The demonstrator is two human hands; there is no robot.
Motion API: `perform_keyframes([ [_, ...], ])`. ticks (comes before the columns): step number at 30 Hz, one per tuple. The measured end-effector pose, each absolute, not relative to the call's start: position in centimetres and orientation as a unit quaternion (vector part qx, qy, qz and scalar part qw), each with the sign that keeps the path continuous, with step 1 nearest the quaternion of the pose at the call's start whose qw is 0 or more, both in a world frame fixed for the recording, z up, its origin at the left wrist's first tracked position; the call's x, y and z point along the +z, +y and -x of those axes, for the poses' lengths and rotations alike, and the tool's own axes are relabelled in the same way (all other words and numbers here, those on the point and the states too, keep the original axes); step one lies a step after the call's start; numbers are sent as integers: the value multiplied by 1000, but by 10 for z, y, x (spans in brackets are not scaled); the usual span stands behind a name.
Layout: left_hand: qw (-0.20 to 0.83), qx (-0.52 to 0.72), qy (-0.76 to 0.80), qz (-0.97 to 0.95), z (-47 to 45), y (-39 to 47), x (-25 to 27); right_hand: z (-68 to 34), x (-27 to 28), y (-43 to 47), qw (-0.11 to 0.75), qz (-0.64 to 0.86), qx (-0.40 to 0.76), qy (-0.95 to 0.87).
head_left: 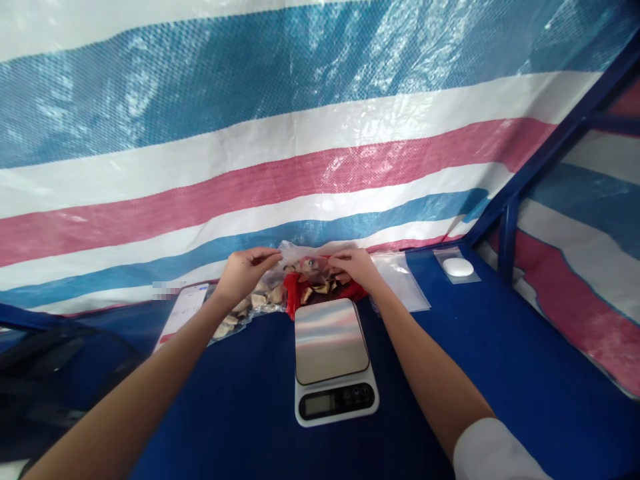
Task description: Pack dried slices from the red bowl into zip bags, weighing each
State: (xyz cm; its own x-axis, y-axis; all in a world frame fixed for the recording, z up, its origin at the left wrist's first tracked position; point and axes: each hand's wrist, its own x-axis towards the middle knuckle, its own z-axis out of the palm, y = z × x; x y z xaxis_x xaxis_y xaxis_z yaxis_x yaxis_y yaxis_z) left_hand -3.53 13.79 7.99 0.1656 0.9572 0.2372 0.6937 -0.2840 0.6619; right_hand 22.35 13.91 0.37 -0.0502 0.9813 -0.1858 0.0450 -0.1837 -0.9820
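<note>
My left hand (246,272) is closed in a pinch on the left side of a clear plastic bag (290,252). Closed too, my right hand (356,265) grips the same bag's right side between thumb and fingers. Some dried slices show through or behind the film. Just below the bag lies a red plastic bag (293,297), opened out, with brown-edged dried slices (320,289) in it. In front of it stands a digital kitchen scale (331,343) with a bare metal plate; its display shows no readable figure.
Clear bags of pale dried chunks (234,321) lie beside my left forearm, near a phone (185,310). To the right are flat clear plastic bags (403,280) and a white rounded object (457,267) on a small clear bag. A striped sheet (300,167) hangs behind the blue table (240,407).
</note>
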Motion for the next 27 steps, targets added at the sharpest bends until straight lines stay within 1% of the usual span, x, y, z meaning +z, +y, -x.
perform_keyframes([
  [6, 200, 333, 552, -738, 31, 138, 93, -219, 12, 134, 438, 510, 589, -449],
  [9, 178, 339, 547, -745, 29, 137, 99, -215, 10, 133, 449, 501, 590, -447],
  [14, 143, 336, 544, -755, 26, 135, 102, -216, 5, 137, 453, 516, 552, -474],
  [23, 158, 332, 528, -765, 27, 133, 93, -223, 12, 136, 452, 536, 517, -491],
  [27, 164, 322, 537, -763, 29, 134, 93, -222, 10, 136, 436, 545, 497, -516],
])
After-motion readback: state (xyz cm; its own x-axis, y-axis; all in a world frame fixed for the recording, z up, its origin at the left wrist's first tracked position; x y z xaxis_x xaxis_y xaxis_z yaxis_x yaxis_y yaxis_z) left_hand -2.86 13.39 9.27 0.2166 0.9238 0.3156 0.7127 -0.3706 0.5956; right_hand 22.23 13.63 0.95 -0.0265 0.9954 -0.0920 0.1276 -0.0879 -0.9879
